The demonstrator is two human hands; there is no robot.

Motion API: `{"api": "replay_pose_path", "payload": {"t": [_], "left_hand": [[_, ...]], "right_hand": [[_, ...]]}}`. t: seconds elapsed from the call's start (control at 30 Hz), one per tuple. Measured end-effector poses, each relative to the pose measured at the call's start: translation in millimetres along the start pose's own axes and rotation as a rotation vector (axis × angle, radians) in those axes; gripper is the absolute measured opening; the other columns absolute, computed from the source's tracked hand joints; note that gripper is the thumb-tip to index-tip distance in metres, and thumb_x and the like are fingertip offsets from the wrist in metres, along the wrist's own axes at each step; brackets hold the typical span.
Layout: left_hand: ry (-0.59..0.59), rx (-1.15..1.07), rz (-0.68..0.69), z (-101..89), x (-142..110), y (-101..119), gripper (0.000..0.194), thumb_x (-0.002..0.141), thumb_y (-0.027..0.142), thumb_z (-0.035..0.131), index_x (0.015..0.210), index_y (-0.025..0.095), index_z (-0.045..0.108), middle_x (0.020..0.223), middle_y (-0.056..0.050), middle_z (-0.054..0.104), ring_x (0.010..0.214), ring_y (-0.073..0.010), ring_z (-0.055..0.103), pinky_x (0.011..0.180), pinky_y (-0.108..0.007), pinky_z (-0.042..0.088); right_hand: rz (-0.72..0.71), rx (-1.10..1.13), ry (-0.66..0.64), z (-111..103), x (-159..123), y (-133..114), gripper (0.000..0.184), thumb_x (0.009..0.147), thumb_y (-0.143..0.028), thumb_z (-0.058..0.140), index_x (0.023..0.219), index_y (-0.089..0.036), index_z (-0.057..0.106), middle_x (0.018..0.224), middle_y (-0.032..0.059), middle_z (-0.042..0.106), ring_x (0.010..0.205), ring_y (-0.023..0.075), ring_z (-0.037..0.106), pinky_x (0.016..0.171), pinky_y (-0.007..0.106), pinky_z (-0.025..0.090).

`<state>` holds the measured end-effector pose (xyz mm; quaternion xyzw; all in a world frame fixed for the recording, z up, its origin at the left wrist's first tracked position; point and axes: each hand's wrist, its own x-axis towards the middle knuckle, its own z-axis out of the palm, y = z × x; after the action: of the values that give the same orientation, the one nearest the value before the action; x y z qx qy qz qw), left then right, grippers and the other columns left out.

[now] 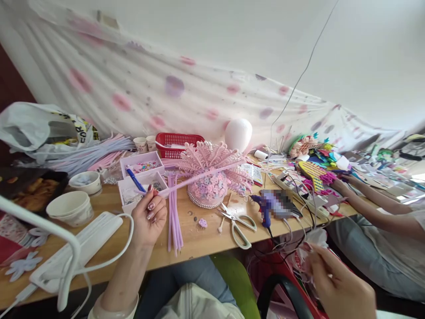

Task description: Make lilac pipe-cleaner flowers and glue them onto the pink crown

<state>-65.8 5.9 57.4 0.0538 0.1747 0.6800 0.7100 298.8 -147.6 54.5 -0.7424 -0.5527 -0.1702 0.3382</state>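
My left hand (151, 212) is raised over the table's front edge, closed on one end of a pale purple pipe cleaner (199, 176). The stem stretches right, passing in front of a pink decorated piece (209, 186) with feathery fronds, small flowers and a beaded rim. A blue pen (134, 179) shows just behind that hand, over a lilac box (128, 190) of beads. A bundle of purple pipe cleaners (174, 217) lies beside it. My right hand (338, 274) is low at the right, fingers pinched; what they hold is unclear against a clear plastic bag (318, 239) behind.
Scissors (237, 223) and a purple glue gun (264, 208) lie near the front edge. A white power strip (83, 243), paper cups (71, 207) and a red basket (179, 141) stand left and behind. A white foam head (238, 135) is at back. A co-worker's arms (375, 195) work at right.
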Motion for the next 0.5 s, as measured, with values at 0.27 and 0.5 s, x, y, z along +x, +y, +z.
{"api": "replay_pose_path", "payload": {"t": [0.27,0.5], "left_hand": [[-0.014,-0.005,0.0,-14.0,-20,-9,0.048,0.106,0.011,0.032,0.064,0.014,0.056,0.044,0.009,0.04,0.027,0.0004,0.037,0.029,-0.009,0.025],[-0.039,0.007,-0.021,-18.3,-45,-22,0.039,0.103,0.009,0.04,0.067,0.015,0.054,0.048,0.01,0.037,0.029,0.0009,0.034,0.03,-0.007,0.024]], "right_hand": [[0.16,-0.103,0.155,-19,-20,13,0.04,0.089,-0.055,0.057,0.086,-0.02,0.076,0.081,0.0114,0.078,0.076,0.0329,0.073,0.061,0.039,0.052],[-0.029,0.558,0.03,26,-16,-42,0.055,0.098,-0.052,0.049,0.058,-0.022,0.071,0.1,0.0124,0.08,0.104,0.0313,0.069,0.096,0.051,0.05]]}}
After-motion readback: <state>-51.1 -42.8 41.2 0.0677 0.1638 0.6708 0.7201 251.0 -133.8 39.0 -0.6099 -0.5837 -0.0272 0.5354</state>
